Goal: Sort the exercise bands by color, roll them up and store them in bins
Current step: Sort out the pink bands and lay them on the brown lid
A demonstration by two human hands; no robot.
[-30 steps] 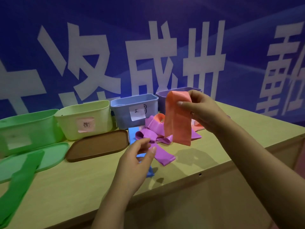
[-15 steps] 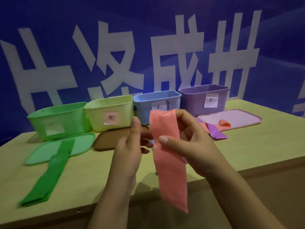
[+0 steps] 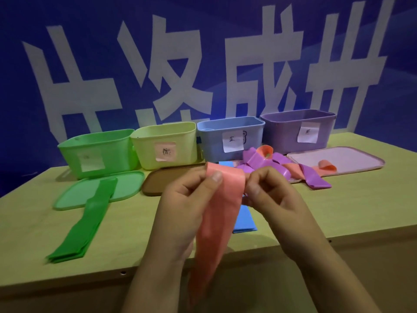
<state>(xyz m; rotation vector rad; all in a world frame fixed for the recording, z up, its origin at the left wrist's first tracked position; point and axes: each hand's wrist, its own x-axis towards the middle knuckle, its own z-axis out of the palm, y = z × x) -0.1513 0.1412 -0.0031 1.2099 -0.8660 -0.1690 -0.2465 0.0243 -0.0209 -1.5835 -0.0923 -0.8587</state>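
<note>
**Dim scene, soft focus, wide-angle bend**

You work in low light. The blue wall [image 3: 338, 53] falls dark toward the top corners, and a brighter bluish glow sits low on it, behind the blue bin [image 3: 230, 137]. The table [image 3: 361, 199] top catches the most light; its front face lies in shadow. Faint shadows fall on the table near its front edge. The green strip [image 3: 83, 224] looks smeared, and your hands are slightly soft. The table edge bows, and the wall lettering leans outward at the sides.

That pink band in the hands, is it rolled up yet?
Not yet. The pink band hangs flat and unrolled; the left hand and right hand pinch its top edge.
</note>
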